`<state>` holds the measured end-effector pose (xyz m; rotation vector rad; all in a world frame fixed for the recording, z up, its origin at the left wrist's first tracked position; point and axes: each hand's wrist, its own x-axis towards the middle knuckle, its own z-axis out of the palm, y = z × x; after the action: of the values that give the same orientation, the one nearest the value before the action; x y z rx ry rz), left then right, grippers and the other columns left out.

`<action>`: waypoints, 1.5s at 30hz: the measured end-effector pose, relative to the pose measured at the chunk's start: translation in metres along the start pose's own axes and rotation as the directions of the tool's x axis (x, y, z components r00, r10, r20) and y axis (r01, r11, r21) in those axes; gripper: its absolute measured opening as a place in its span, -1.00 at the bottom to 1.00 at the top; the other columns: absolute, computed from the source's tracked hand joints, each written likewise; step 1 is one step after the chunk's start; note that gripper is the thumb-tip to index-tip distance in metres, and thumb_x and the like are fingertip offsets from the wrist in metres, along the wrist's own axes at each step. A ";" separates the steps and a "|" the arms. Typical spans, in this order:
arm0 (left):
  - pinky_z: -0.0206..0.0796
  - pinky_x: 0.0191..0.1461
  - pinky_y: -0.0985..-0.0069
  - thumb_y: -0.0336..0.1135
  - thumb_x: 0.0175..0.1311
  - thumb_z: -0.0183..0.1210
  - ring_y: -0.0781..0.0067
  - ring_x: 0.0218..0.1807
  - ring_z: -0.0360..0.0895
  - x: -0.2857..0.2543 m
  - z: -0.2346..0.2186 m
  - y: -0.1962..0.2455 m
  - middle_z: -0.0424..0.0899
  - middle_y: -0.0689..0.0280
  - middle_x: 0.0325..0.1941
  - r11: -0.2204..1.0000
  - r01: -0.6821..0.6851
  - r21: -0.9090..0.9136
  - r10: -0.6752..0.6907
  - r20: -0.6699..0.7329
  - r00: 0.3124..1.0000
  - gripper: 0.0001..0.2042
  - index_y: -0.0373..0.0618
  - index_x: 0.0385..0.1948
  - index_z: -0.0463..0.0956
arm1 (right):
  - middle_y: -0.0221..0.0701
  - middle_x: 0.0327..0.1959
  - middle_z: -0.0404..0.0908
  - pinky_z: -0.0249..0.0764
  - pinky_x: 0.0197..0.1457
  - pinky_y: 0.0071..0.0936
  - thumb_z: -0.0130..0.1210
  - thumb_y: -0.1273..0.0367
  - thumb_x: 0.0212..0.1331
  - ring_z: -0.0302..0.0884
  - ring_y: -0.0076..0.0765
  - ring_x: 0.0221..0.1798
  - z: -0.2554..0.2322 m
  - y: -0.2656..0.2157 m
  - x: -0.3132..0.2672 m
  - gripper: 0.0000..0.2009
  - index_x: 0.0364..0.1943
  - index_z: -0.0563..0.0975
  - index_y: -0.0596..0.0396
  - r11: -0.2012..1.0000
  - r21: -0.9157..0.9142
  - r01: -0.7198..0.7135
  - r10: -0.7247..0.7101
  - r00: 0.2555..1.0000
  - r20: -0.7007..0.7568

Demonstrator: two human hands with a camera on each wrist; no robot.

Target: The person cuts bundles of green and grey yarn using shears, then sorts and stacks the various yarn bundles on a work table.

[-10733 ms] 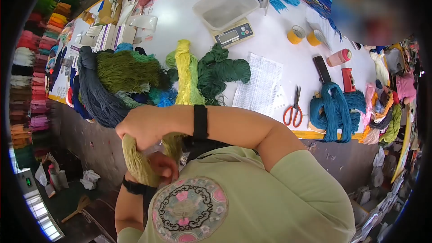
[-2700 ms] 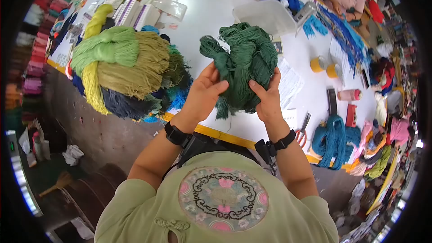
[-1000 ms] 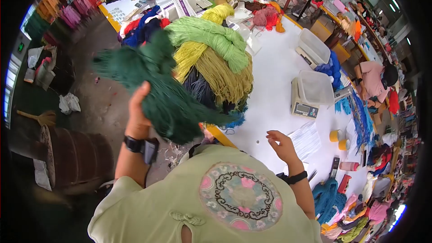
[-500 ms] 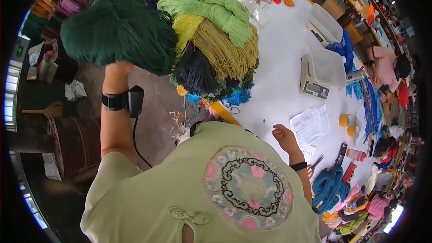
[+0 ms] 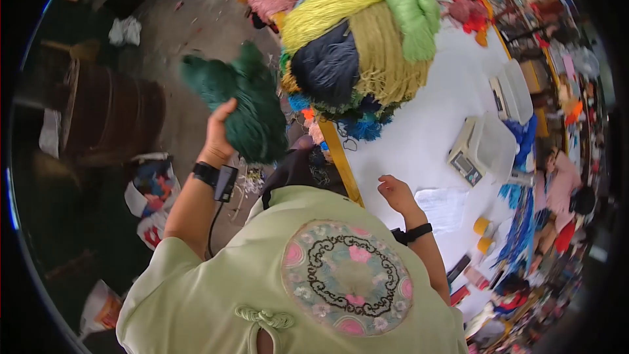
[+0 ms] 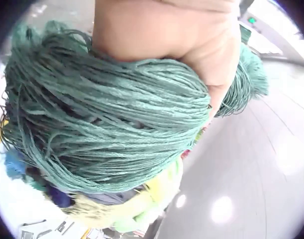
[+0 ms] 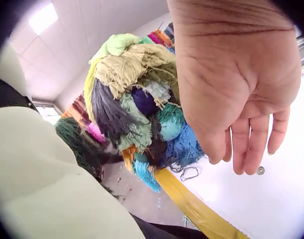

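Note:
My left hand [image 5: 219,132] grips a dark green yarn skein [image 5: 252,111] out over the floor, left of the table's corner. Seen by the left wrist camera, the loose strands of the skein [image 6: 112,119] hang below the palm [image 6: 162,30], and most of the fingers are hidden. My right hand [image 5: 398,193] hovers over the white tabletop with nothing in it. In the right wrist view the right hand [image 7: 236,89] has its palm showing and fingers relaxed. Beyond both hands, a big pile of yarn skeins [image 5: 386,46] in light green, yellow, khaki and slate blue overhangs the table's end.
The table [image 5: 344,160] has a yellow edge. On it are a scale [image 5: 465,164] with a plastic tub [image 5: 495,147], a printed sheet [image 5: 442,210] and rolls of tape [image 5: 483,227]. A rusty barrel [image 5: 114,111] stands on the floor at left; another person [image 5: 560,180] is at right.
Both hands held the green skein over the table; the right hand has let go. The left hand has carried it left, raised it beside the pile, then lowered it. Earlier, a khaki skein was held.

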<state>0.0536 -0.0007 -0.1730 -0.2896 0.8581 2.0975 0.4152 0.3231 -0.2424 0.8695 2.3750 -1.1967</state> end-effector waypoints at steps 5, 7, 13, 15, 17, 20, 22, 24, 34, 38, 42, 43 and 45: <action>0.42 0.26 0.09 -0.21 0.28 0.15 0.06 0.07 0.62 0.000 -0.058 -0.085 0.63 0.02 0.08 0.941 0.216 -0.259 -0.233 -0.037 0.972 -0.57 -0.34 0.08 0.48 | -0.30 -0.29 0.70 0.54 -0.11 -0.38 0.16 0.32 0.23 0.66 -0.29 -0.23 -0.005 -0.023 0.024 -0.71 0.02 0.54 0.06 0.983 -0.125 0.132 -0.114 0.984 0.140; 0.43 0.23 0.10 -0.23 0.29 0.15 0.07 0.05 0.63 0.003 -0.072 -0.105 0.64 0.02 0.07 0.937 0.185 -0.296 -0.202 -0.026 0.979 -0.59 -0.34 0.08 0.49 | -0.32 -0.29 0.70 0.53 -0.11 -0.41 0.16 0.31 0.25 0.65 -0.31 -0.24 -0.008 -0.031 0.024 -0.72 0.01 0.54 0.06 0.981 -0.133 0.142 -0.120 0.980 0.160; 0.40 0.27 0.09 -0.28 0.33 0.14 0.07 0.08 0.62 0.021 -0.082 -0.116 0.63 0.01 0.09 0.931 0.199 -0.306 -0.185 0.072 0.980 -0.60 -0.36 0.11 0.45 | -0.30 -0.30 0.69 0.54 -0.13 -0.37 0.17 0.31 0.24 0.65 -0.25 -0.26 -0.011 -0.029 0.010 -0.72 0.00 0.54 0.06 0.967 -0.223 0.121 -0.073 0.975 0.211; 0.40 0.28 0.10 -0.28 0.33 0.14 0.09 0.09 0.62 0.019 -0.072 -0.111 0.63 0.02 0.09 0.925 0.206 -0.319 -0.188 0.086 0.978 -0.60 -0.36 0.11 0.45 | -0.21 -0.31 0.68 0.55 -0.15 -0.28 0.17 0.30 0.23 0.65 -0.09 -0.27 -0.012 -0.021 0.004 -0.72 -0.01 0.53 0.03 0.965 -0.239 0.110 -0.060 0.976 0.207; 0.39 0.29 0.12 -0.29 0.33 0.14 0.10 0.09 0.62 0.018 -0.058 -0.096 0.62 0.02 0.10 0.927 0.233 -0.295 -0.207 0.117 0.971 -0.60 -0.36 0.11 0.45 | -0.20 -0.32 0.68 0.55 -0.16 -0.27 0.18 0.30 0.22 0.64 -0.08 -0.28 -0.012 -0.016 0.002 -0.72 -0.01 0.54 0.02 0.959 -0.260 0.113 -0.064 0.979 0.193; 0.39 0.30 0.18 -0.37 0.28 0.17 0.12 0.13 0.59 0.018 -0.024 -0.055 0.59 0.06 0.15 1.000 0.002 -0.015 -0.001 0.035 0.999 -0.56 -0.36 0.17 0.40 | -0.20 -0.30 0.69 0.55 -0.15 -0.28 0.17 0.28 0.21 0.66 -0.08 -0.26 -0.012 -0.012 0.000 -0.73 -0.02 0.54 0.01 0.966 -0.247 0.080 -0.061 0.995 0.083; 0.37 0.29 0.25 -0.56 0.16 0.20 0.15 0.16 0.55 0.013 0.033 -0.006 0.59 0.16 0.13 0.945 -0.302 0.123 0.289 0.113 0.951 -0.52 -0.25 0.19 0.41 | -0.24 -0.27 0.71 0.57 -0.13 -0.28 0.16 0.27 0.22 0.67 -0.09 -0.24 -0.011 -0.023 -0.004 -0.73 -0.02 0.55 -0.01 0.979 -0.203 0.009 0.009 0.996 0.084; 0.38 0.21 0.33 -0.60 0.12 0.25 0.27 0.12 0.55 0.013 0.092 0.043 0.61 0.25 0.12 0.794 -0.471 0.385 0.446 0.159 0.881 -0.53 -0.26 0.14 0.47 | -0.27 -0.26 0.72 0.57 -0.10 -0.27 0.15 0.25 0.22 0.68 -0.10 -0.21 -0.008 -0.032 -0.006 -0.72 -0.01 0.56 -0.03 0.987 -0.162 -0.005 0.009 1.000 0.025; 0.34 0.20 0.28 -0.48 -0.21 0.39 0.05 0.16 0.48 0.095 0.357 0.073 0.53 0.13 0.16 -0.580 -0.762 0.288 0.471 0.882 -0.025 -0.11 -0.01 0.36 0.23 | -0.28 -0.22 0.72 0.56 -0.04 -0.25 0.16 0.21 0.22 0.66 -0.09 -0.12 0.023 -0.035 0.003 -0.71 -0.01 0.58 -0.05 0.992 -0.066 -0.112 0.108 0.992 -0.062; 0.13 0.32 -0.06 -0.30 -0.20 0.45 0.02 0.40 0.20 0.158 0.339 -0.001 0.38 0.22 0.32 -0.759 -0.606 0.237 0.089 0.960 0.265 0.01 0.11 0.45 0.08 | -0.24 -0.27 0.72 0.56 -0.09 -0.27 0.16 0.23 0.22 0.68 -0.11 -0.18 0.042 -0.026 0.008 -0.70 0.00 0.58 -0.03 0.992 0.029 -0.124 0.127 0.981 -0.147; -0.06 0.38 -0.24 -0.27 -0.12 0.41 -0.06 0.48 0.08 0.171 0.325 -0.029 0.30 0.24 0.42 -0.740 -0.667 0.084 -0.197 0.921 0.335 -0.01 0.19 0.48 0.05 | -0.22 -0.13 0.62 0.52 -0.08 -0.36 0.27 0.31 0.14 0.58 -0.19 -0.23 0.019 -0.049 0.016 -0.62 0.06 0.54 0.03 0.988 0.152 0.018 0.044 0.919 -0.392; -0.10 0.39 -0.28 -0.25 -0.11 0.41 -0.05 0.49 0.08 0.169 0.327 -0.030 0.29 0.25 0.43 -0.748 -0.657 0.093 -0.175 0.927 0.331 -0.02 0.19 0.48 0.05 | -0.22 -0.07 0.56 0.50 -0.04 -0.36 0.24 0.35 0.15 0.55 -0.20 -0.14 -0.011 -0.079 0.020 -0.60 0.10 0.49 0.06 0.987 0.093 0.132 -0.063 0.844 -0.533; -0.10 0.39 -0.28 -0.24 -0.11 0.41 -0.05 0.49 0.07 0.165 0.329 -0.028 0.26 0.25 0.45 -0.723 -0.686 0.080 -0.223 0.913 0.341 -0.01 0.20 0.48 0.03 | -0.13 0.05 0.50 0.47 0.12 -0.27 0.17 0.46 0.14 0.51 -0.01 0.05 -0.078 -0.140 0.034 -0.58 0.13 0.44 0.14 0.937 0.001 0.349 -0.218 0.587 -0.780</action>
<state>0.0016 0.3320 -0.0221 2.4327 2.3023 0.5690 0.2954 0.3347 -0.1315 1.2947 3.2548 -1.3125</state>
